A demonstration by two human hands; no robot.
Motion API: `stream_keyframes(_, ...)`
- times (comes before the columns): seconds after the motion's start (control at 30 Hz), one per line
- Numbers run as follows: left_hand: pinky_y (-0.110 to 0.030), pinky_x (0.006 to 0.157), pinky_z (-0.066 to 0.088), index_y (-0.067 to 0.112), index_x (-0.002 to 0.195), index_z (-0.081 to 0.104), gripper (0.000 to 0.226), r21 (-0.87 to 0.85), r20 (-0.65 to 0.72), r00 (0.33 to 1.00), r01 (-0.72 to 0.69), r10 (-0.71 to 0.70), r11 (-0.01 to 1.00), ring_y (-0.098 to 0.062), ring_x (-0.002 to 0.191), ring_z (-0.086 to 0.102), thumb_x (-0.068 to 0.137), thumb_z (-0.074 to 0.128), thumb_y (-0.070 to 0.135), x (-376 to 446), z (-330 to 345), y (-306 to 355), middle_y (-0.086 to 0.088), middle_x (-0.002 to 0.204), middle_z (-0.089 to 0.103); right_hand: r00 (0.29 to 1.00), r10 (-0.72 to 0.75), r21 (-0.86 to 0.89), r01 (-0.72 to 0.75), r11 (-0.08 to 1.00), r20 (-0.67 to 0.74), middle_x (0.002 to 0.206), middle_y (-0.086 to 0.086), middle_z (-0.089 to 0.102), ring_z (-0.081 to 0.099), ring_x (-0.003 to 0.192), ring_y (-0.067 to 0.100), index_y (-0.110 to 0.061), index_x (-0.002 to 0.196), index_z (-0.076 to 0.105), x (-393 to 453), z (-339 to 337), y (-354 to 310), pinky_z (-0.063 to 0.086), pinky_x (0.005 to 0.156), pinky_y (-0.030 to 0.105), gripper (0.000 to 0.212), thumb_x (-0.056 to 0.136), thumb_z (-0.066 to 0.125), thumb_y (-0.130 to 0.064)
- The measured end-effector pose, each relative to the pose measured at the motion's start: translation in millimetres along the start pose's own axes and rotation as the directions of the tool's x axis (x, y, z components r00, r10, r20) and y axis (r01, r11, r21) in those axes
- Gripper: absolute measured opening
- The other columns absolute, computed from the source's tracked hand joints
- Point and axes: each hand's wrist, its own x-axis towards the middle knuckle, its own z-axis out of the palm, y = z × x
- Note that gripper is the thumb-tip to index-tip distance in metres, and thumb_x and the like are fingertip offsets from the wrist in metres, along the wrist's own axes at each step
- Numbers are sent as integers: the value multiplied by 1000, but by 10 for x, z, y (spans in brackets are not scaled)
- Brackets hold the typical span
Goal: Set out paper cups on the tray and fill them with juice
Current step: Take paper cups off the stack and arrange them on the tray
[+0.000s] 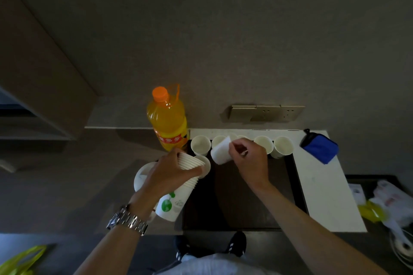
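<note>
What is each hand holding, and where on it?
The left hand grips the stack of paper cups around its upper rims. The right hand pinches a single paper cup, tilted, by its side.

one head-worn wide-angle view looks steeply down, close over the dark tray (234, 207) against the wall.

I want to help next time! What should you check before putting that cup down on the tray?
1. Single cup held in right hand: ok.
2. Left hand has its grip on the cup stack: ok.
3. Free space on the dark tray in front of the row: ok.
4. Row cups upright, like the far-right cup: ok.
5. Only one cup pulled off, none stuck inside: cannot tell.
6. Juice bottle capped, out of the way: ok.
</note>
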Motion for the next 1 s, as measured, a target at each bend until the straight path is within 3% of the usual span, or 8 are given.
stream_keyframes(0.2, -42, 76, 59, 39, 104, 50, 71, -18, -1, 1000, 6, -7, 1000, -7, 86, 65, 52, 71, 83, 16, 10, 21, 13, 95, 65, 951, -233, -396, 297, 869, 201, 69, -2, 67, 64, 62, 18, -19, 71, 70, -259, 71, 411, 49, 48, 29, 11, 78, 78, -22)
stream_keyframes(0.27, -41, 76, 59, 39, 103, 49, 71, -15, 1, 1000, 6, -6, 1000, -7, 85, 65, 52, 71, 83, 22, 11, 21, 12, 94, 65, 927, -241, -469, 356, 808, 288, 63, -1, 62, 62, 56, 19, -20, 64, 68, -298, 163, 479, 45, 43, 28, 20, 82, 68, -30)
stream_keyframes(0.43, -40, 75, 59, 39, 104, 49, 72, -5, 3, 1000, 9, -9, 1000, -6, 85, 65, 52, 70, 84, 25, -4, 38, 12, 94, 65, 863, -203, -513, 447, 733, 462, 59, -1, 61, 61, 55, 19, -21, 61, 71, -331, 375, 635, 44, 44, 24, 18, 61, 89, -21)
stream_keyframes(0.67, -33, 69, 56, 38, 102, 49, 66, -9, 2, 1000, -2, 2, 1000, -4, 83, 64, 57, 72, 81, 34, -36, 25, 12, 93, 65, 877, -197, -525, 428, 736, 438, 55, -2, 56, 60, 58, 22, -17, 56, 63, -338, 516, 675, 41, 46, 26, 19, 61, 82, -18)
stream_keyframes(0.87, -36, 73, 58, 38, 103, 48, 70, 2, 6, 1000, 8, -8, 1000, -5, 85, 64, 54, 71, 83, 69, -30, 21, 13, 94, 65, 897, -172, -544, 390, 743, 408, 56, -2, 56, 60, 58, 22, -17, 56, 61, -313, 555, 719, 38, 44, 25, 25, 59, 86, -15)
stream_keyframes(1.0, -38, 75, 59, 40, 106, 47, 72, 18, 24, 1000, 5, -5, 1000, -5, 85, 65, 54, 70, 84, 82, -33, 24, 14, 94, 65, 902, -216, -521, 396, 756, 373, 62, -5, 61, 63, 64, 19, -19, 61, 67, -325, 537, 723, 38, 42, 23, 25, 60, 91, -26)
